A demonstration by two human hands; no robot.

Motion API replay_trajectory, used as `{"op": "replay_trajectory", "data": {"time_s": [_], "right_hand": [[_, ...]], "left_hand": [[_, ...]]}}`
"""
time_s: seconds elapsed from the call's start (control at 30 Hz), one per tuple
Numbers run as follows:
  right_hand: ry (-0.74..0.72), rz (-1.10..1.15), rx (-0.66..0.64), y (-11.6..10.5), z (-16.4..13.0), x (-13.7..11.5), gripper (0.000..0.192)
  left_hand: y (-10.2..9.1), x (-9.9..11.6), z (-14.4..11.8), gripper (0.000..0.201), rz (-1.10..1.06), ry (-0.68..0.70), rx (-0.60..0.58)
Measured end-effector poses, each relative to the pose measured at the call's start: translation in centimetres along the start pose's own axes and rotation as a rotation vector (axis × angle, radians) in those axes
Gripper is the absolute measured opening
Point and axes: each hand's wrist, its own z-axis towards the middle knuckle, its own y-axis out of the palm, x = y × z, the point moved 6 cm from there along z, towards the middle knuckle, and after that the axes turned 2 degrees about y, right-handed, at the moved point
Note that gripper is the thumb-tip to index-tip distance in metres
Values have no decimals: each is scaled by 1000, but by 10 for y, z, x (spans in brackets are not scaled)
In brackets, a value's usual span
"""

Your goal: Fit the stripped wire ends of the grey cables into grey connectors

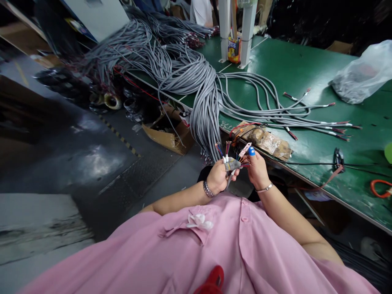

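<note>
- A cardboard box sits on the floor at the left, below the edge of the green surface, open side up beside the hanging cables.
- A thick bundle of grey cables drapes over that edge and hangs toward the floor, so its loose ends dangle near the person's lap and are easy to pick from.
- The left hand has its grip closed around a grey cable end, holding it upright in front of the pink shirt; the thin coloured wires fan upward out of the fist, where they can be sorted.
- The right hand meets the left one at the wire tips; its grip is pinched on a few of the coloured wires, and one finger wears a blue cap, probably to protect the fingertip.
- Just beyond the hands, a brown taped block lies at the near edge of the surface.
- Further right, a few single cables lie spread flat, their stripped ends pointing right, well apart from the bundle.
- A clear plastic bag rests at the far right.
</note>
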Motion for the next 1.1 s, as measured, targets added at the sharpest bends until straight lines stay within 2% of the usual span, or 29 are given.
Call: {"op": "replay_trajectory", "data": {"time_s": [0.1,0.17,0.27,0.33,0.53,0.73,0.93,1.03,1.1], "right_hand": [[74,36,-106,8,1,4,40],[82,30,-122,10,1,3,37],[-53,-62,8,3,1,-6,35],[-98,-91,62,0,1,-7,40],[172,168,-77,11,9,9,46],[189,243,-49,13,10,9,44],[297,271,-162,12,2,12,53],[327,268,-187,13,-2,10,46],[284,246,-154,12,-2,6,38]], "left_hand": [[-1,-1,2,24,3,-14,-6],[-1,0,3,24,2,-14,2],[-2,1,4,23,3,-12,4],[-2,0,5,22,-1,-22,2],[-5,-7,10,21,-9,-29,-16],[-4,-9,11,22,26,-23,-22],[-4,-7,-1,24,58,16,-29],[-4,-5,-7,25,71,54,-14],[-6,-3,-9,27,62,67,17]]}}
